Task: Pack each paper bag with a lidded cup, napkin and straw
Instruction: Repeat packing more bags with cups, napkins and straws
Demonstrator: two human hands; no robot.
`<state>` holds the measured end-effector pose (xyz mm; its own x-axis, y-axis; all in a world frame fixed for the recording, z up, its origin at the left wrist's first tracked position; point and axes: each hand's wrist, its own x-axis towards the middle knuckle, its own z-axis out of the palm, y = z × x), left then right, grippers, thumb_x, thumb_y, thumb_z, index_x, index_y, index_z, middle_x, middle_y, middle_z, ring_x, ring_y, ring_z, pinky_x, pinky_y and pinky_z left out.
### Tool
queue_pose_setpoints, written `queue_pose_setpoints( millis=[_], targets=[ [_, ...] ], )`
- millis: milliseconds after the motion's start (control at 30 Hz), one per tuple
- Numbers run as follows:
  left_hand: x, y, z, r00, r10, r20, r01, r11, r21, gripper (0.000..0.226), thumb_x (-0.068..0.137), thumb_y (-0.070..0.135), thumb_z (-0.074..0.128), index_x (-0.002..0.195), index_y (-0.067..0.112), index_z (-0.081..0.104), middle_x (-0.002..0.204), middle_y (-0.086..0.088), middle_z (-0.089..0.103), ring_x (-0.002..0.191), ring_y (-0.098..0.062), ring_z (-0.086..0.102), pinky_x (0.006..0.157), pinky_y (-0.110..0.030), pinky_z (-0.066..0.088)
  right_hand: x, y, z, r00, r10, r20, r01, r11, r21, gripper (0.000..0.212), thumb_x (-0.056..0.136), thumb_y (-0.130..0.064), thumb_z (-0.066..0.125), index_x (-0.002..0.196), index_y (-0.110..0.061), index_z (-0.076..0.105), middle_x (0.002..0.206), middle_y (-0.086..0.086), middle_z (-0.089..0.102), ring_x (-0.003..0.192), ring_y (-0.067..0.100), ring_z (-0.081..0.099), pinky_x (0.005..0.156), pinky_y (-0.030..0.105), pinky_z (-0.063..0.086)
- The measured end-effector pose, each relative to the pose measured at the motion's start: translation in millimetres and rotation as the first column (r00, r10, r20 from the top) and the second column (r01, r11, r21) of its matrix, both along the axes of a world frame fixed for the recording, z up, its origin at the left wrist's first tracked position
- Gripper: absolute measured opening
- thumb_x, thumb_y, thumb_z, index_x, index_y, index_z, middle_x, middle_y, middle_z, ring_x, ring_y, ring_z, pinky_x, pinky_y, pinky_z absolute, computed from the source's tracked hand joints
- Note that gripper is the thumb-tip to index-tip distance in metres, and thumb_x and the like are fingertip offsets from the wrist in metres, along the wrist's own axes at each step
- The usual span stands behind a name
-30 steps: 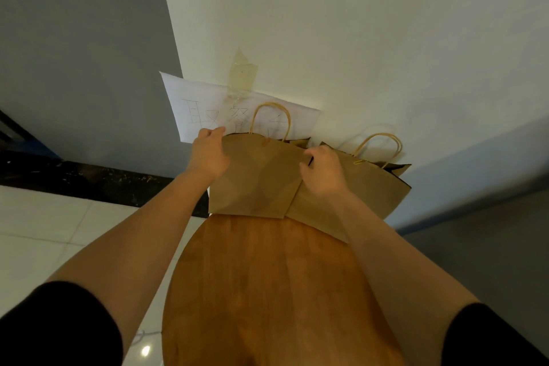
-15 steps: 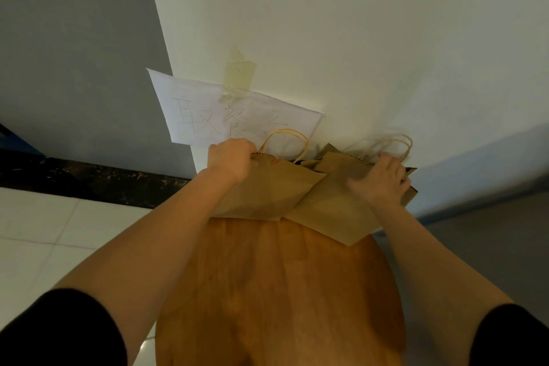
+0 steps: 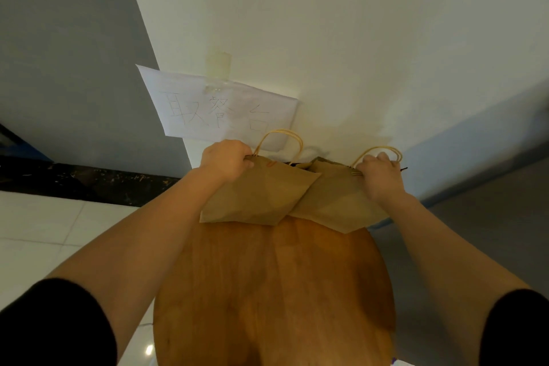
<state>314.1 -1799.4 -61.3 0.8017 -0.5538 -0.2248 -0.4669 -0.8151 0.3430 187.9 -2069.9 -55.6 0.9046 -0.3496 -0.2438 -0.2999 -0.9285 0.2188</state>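
Materials and finishes at the wooden table.
Round table (image 3: 276, 291): warm brown wood, smooth, faintly satin, grain showing. Left paper bag (image 3: 258, 196) and right paper bag (image 3: 332, 205): matt brown kraft paper, creased; their handles (image 3: 280, 140) are pale twisted paper cord. Sign (image 3: 219, 107): thin white paper, matt, slightly wrinkled, fixed with a strip of yellowish translucent tape (image 3: 219, 65). Wall (image 3: 341, 38): matt off-white paint, smooth. Floor (image 3: 38, 232): glossy pale tiles; skirting band (image 3: 83, 184): dark speckled polished stone. Sleeves (image 3: 56, 327): matt black cloth.
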Motion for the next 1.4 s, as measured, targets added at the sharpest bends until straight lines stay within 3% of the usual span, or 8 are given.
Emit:
queue_pose_setpoints(
  millis=[300, 500, 767, 1000, 1233, 1300, 1400],
  targets=[
    [-30.3, -9.9, -15.1, 0.999, 0.032, 0.027, -0.033, 0.997, 0.073, 0.025, 0.097, 0.032, 0.048, 0.095, 0.014, 0.066, 0.101, -0.006, 0.065, 0.095, -0.025, 0.059, 0.075, -0.033, 0.044, -27.1, -11.7, -7.2, 0.999, 0.018, -0.044, -0.017, 0.999, 0.033, 0.031, 0.096, -0.008, 0.040, 0.116, -0.018, 0.062, 0.115, 0.005, 0.053, 0.111, 0.026, 0.041, 0.082, 0.032, 0.030],
    [-22.4, 2.3, -17.8, 0.992, 0.085, 0.089, -0.095, 0.990, 0.106, 0.025, 0.099, 0.029, 0.046, 0.112, 0.017, 0.064, 0.111, -0.008, 0.064, 0.102, -0.027, 0.059, 0.080, -0.035, 0.044, -31.4, -16.0, -9.1, 0.999, -0.022, -0.043, 0.024, 0.998, 0.051, 0.040, 0.091, 0.002, 0.039, 0.119, -0.017, 0.060, 0.118, 0.006, 0.052, 0.116, 0.028, 0.038, 0.097, 0.039, 0.030],
    [-11.9, -2.7, -23.6, 0.993, 0.116, 0.024, -0.114, 0.992, -0.062, 0.026, 0.099, 0.021, 0.047, 0.113, 0.012, 0.066, 0.111, -0.010, 0.065, 0.102, -0.029, 0.058, 0.085, -0.037, 0.047, -24.6, -19.6, -10.1, 1.000, 0.025, 0.006, -0.025, 0.999, -0.026, 0.032, 0.095, -0.008, 0.043, 0.116, -0.022, 0.063, 0.113, 0.000, 0.057, 0.112, 0.023, 0.042, 0.096, 0.037, 0.032],
    [-9.6, -4.1, -23.9, 0.992, 0.089, 0.094, -0.097, 0.992, 0.084, 0.025, 0.097, 0.029, 0.047, 0.110, 0.014, 0.062, 0.105, -0.008, 0.065, 0.097, -0.027, 0.060, 0.077, -0.035, 0.043, -15.1, -11.3, -9.7, 0.998, -0.063, 0.006, 0.063, 0.997, 0.048, 0.028, 0.093, -0.005, 0.043, 0.115, -0.014, 0.058, 0.118, 0.007, 0.053, 0.116, 0.027, 0.039, 0.102, 0.044, 0.028],
    [-19.0, -7.2, -14.7, 0.985, 0.096, 0.145, -0.104, 0.993, 0.051, 0.022, 0.093, 0.022, 0.047, 0.105, 0.011, 0.063, 0.100, -0.009, 0.064, 0.098, -0.029, 0.056, 0.090, -0.038, 0.036, -21.2, -9.7, 5.0, 0.993, -0.113, 0.025, 0.109, 0.987, 0.122, 0.028, 0.095, -0.019, 0.042, 0.114, -0.014, 0.062, 0.121, 0.005, 0.055, 0.122, 0.027, 0.036, 0.108, 0.046, 0.019],
    [-23.7, -4.8, -11.3, 0.984, 0.097, 0.146, -0.102, 0.994, 0.029, 0.019, 0.091, 0.018, 0.049, 0.101, 0.009, 0.062, 0.098, -0.010, 0.064, 0.098, -0.030, 0.056, 0.089, -0.038, 0.037, -26.3, -5.7, 10.0, 0.992, -0.118, 0.052, 0.111, 0.987, 0.118, 0.028, 0.095, -0.018, 0.041, 0.110, -0.016, 0.064, 0.116, 0.004, 0.057, 0.121, 0.026, 0.039, 0.111, 0.048, 0.015],
    [-33.2, -2.1, -7.6, 0.986, 0.070, 0.151, -0.076, 0.996, 0.036, 0.020, 0.089, 0.016, 0.051, 0.104, 0.007, 0.060, 0.102, -0.010, 0.062, 0.101, -0.029, 0.054, 0.090, -0.037, 0.038, -36.4, 4.4, 18.6, 0.990, -0.105, 0.094, 0.098, 0.992, 0.085, 0.024, 0.096, -0.016, 0.037, 0.086, -0.015, 0.060, 0.090, 0.002, 0.051, 0.107, 0.026, 0.047, 0.112, 0.055, 0.014]
  ],
)
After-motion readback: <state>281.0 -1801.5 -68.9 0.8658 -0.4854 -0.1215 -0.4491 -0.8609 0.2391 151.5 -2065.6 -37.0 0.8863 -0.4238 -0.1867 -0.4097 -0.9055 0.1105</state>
